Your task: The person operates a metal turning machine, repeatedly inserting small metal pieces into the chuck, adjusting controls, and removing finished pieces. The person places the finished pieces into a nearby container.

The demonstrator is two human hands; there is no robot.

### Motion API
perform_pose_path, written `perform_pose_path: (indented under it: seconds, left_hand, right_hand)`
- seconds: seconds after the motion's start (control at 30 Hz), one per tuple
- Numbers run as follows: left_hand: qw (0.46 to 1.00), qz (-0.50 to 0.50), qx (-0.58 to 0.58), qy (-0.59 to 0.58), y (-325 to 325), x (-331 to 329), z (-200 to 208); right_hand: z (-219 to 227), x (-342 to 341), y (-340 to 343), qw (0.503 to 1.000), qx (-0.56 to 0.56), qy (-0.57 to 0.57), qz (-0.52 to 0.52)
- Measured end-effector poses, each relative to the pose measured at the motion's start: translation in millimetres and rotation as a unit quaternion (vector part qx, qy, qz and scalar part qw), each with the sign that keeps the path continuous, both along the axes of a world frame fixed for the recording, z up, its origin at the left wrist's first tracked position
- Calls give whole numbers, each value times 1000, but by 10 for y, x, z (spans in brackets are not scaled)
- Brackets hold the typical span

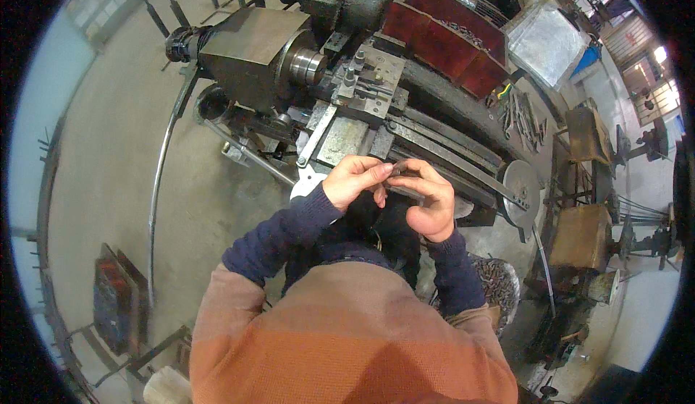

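My left hand (357, 181) and my right hand (432, 200) meet in front of my body, at the near side of a small metal lathe (253, 49). Their fingertips come together around something small and dark, too hidden to name. The left thumb presses against its index finger, and the right fingers curl in toward the same spot. Just beyond my hands is the lathe's carriage with its bolted tool block (369, 82). The bare, shiny spindle nose (308, 66) is to the left of that block.
A dark red metal bin (449, 49) holding small metal parts stands behind the lathe bed. Several wrenches (523, 118) lie to its right. A round plate (520, 192) ends the bed. A long metal rod (161, 179) hangs at the left, and a sack of shavings (499, 284) sits by my right elbow.
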State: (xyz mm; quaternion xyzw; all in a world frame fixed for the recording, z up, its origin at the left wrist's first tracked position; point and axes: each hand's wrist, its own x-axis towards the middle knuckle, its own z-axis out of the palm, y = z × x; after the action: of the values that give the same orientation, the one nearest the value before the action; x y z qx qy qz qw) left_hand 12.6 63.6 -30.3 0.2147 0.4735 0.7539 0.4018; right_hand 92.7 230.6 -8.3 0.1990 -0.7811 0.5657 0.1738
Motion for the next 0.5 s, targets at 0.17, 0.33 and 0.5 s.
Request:
perform_pose_path:
  seconds: [0.17, 0.33, 0.5]
  left_hand:
    - [986, 42, -66, 148, -70, -39, 58]
    - [937, 26, -199, 287, -153, -46, 188]
    - [992, 10, -47, 113, -189, -88, 87]
  right_hand:
    - [69, 3, -65, 989, 131, 48, -49]
    - [65, 27, -105, 973, 216, 67, -57]
    - [-21, 43, -97, 991, 118, 57, -33]
